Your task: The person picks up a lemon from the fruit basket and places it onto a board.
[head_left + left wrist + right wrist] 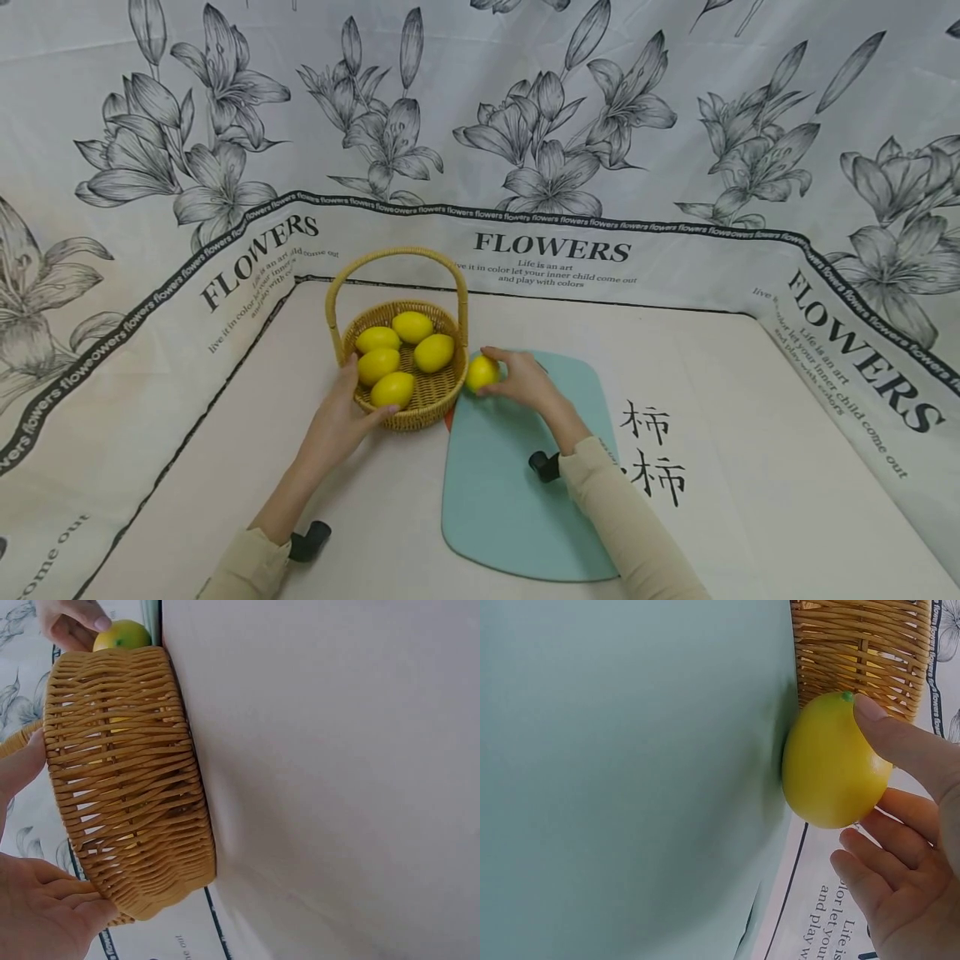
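A wicker basket [423,410] with a tall arched handle stands on the table, several yellow lemons [392,389] inside it. My left hand [337,421] holds the basket's near left side, thumb over the rim; in the left wrist view its fingers lie along the woven wall [135,780]. Just right of the basket, my right hand [528,382] pinches another lemon [481,374] between thumb and fingers. In the right wrist view this lemon [832,765], green at its tip, is close beside the basket wall and low over the pale teal board.
The teal cutting board [510,508] lies right of the basket, under my right forearm. A small orange-red patch [449,420] shows between basket and board. Flower-printed cloth [555,179] rises behind the table and at both sides.
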Demonstrator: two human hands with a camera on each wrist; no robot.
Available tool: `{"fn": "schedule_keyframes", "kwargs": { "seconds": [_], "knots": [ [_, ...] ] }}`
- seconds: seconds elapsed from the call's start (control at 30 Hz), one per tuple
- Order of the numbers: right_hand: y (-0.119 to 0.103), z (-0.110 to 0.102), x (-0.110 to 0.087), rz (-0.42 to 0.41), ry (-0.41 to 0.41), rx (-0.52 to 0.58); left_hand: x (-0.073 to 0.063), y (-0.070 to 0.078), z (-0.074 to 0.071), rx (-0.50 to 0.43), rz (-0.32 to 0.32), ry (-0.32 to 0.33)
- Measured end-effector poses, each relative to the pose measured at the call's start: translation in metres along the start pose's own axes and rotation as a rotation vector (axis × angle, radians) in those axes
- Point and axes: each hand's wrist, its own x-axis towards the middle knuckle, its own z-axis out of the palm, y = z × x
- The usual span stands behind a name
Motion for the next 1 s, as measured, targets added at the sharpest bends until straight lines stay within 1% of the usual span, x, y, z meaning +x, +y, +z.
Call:
{"fn": "schedule_keyframes", "kwargs": {
  "seconds": [0.33,0.77,1.0],
  "knots": [
    [-0.0001,-0.0021,-0.0006,0.011,-0.013,0.013,-0.0004,0.0003,0.0004,0.004,-0.001,-0.002],
    [-0.0024,-0.005,-0.0019,-0.002,0.01,0.013,-0.0002,0.0006,0.0,0.011,-0.009,-0.007],
    [-0.0046,-0.0076,-0.0022,-0.053,0.027,0.004,-0.0001,0.0017,-0.0001,0.008,-0.008,-0.005]
  ]
}}
